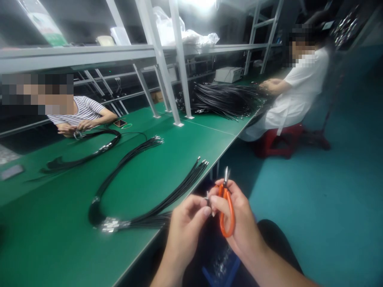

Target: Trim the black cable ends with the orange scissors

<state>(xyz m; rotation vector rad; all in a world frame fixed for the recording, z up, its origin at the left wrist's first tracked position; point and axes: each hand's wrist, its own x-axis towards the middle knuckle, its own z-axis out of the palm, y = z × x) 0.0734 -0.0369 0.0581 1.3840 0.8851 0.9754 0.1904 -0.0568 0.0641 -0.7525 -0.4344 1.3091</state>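
Orange-handled scissors rest in my right hand, their blades pointing up and away and the handle loops against the palm. My left hand is closed in a pinch just to the left, its fingertips meeting those of my right hand. Between the fingertips sits a small dark piece with a shiny bit, possibly a cable end; too little shows to name it. Beside my hands, a curved bundle of black cables with silvery ends lies on the green table.
Below my hands is a blue container with small shiny bits. Across the table a person in a striped shirt handles another cable bundle. Farther right, a person in white sits by a big cable pile. Shelf posts rise from the table.
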